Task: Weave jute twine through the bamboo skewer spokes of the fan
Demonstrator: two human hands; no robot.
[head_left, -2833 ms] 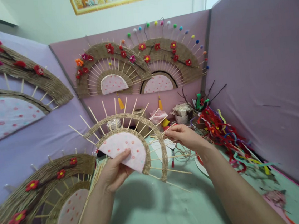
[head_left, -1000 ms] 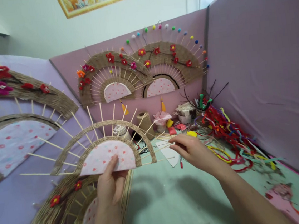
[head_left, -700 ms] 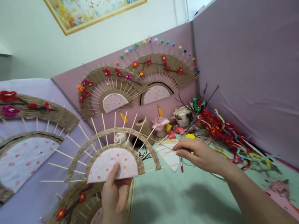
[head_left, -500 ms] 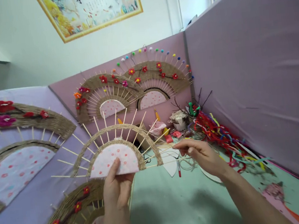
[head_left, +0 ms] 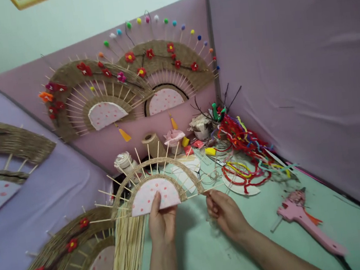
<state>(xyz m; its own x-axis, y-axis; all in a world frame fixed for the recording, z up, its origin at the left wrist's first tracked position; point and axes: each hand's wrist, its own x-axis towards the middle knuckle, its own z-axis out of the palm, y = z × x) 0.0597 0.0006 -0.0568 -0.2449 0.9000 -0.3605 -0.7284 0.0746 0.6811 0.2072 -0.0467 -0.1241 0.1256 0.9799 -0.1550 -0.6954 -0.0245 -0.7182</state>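
Your left hand (head_left: 163,223) grips the fan (head_left: 144,200) low, seemingly steadying its right end for your right hand (head_left: 227,212), fingers pinched there.

Roomy up front, packed at the back
Best gap is the bare bench (head_left: 207,257) between the left hand (head_left: 163,223) and right hand (head_left: 226,214), plus a patch right of the right hand, up to the glue gun (head_left: 310,224). Left side's a no-go: the stick bundle (head_left: 128,249) and flowered fan (head_left: 58,253) hog it. Straight ahead you'd hit the held fan (head_left: 156,184), spokes poking out along its curve, then the jar (head_left: 125,162) and spool (head_left: 152,144) behind. Pipe cleaner heap (head_left: 242,138) blocks the back right corner.
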